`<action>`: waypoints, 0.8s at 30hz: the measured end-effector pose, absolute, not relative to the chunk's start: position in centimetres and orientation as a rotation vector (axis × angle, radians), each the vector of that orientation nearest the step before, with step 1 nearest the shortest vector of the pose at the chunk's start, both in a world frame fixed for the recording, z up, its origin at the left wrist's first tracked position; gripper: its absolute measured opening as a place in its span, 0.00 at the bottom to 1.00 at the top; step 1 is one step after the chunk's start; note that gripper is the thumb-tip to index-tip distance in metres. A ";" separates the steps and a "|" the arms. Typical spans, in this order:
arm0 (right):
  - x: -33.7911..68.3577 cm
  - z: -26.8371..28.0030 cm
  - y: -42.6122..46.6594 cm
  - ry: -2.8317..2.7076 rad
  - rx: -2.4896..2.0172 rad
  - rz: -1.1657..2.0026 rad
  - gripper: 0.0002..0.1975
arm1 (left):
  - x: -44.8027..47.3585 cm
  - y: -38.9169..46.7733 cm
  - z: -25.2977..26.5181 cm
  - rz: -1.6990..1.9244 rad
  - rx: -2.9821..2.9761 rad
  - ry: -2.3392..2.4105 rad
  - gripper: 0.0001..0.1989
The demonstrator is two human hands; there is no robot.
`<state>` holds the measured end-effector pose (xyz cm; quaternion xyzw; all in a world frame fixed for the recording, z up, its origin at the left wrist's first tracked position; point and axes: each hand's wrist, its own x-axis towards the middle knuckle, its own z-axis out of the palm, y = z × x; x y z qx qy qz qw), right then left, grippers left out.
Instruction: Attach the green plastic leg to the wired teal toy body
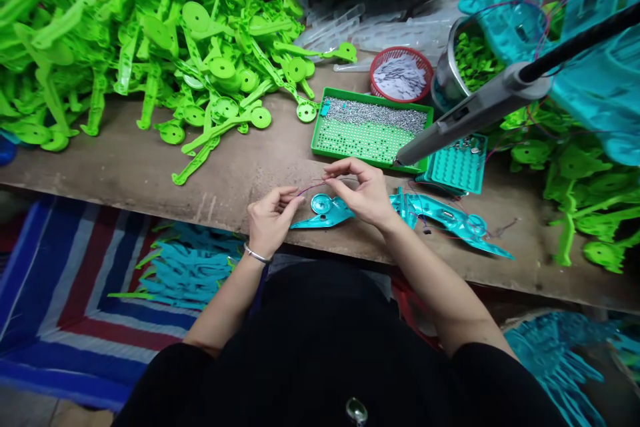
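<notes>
A thin purple-red wire (pixel 314 185) is stretched between my two hands, above the bench. My left hand (pixel 273 217) pinches one end of it between thumb and fingers. The other end is pinched by my right hand (pixel 364 192), which hovers over a shiny teal plastic part (pixel 330 212). That long part lies on the bench near its front edge, and my right hand and wrist hide some of its middle. Toward its right end a second teal section (pixel 450 217) carries loose wires and a small dark piece (pixel 427 230).
Green plastic parts (pixel 220 67) are heaped at the left. A green tray (pixel 320 137) of small screws, a red basket (pixel 401 93) of white strips and a teal tray (pixel 457 170) stand ahead. A grey electric screwdriver (pixel 465 107) hangs at right. A striped bin (pixel 70 267) stands below left.
</notes>
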<state>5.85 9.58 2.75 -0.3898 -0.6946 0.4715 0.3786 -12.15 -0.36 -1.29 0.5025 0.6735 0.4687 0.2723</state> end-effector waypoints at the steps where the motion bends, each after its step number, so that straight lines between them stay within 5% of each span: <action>1: 6.0 2.7 9.5 -1.782 -1.006 1.198 0.06 | -12.1 -0.4 -1.4 1.262 1.332 1.818 0.14; 10: 5.6 1.5 9.1 -1.454 -1.089 1.440 0.13 | -11.7 -0.4 -0.7 1.254 1.580 1.846 0.12; 24: 7.0 2.1 9.4 -2.050 -1.258 1.073 0.04 | -11.4 -0.4 -0.9 1.436 1.632 1.871 0.14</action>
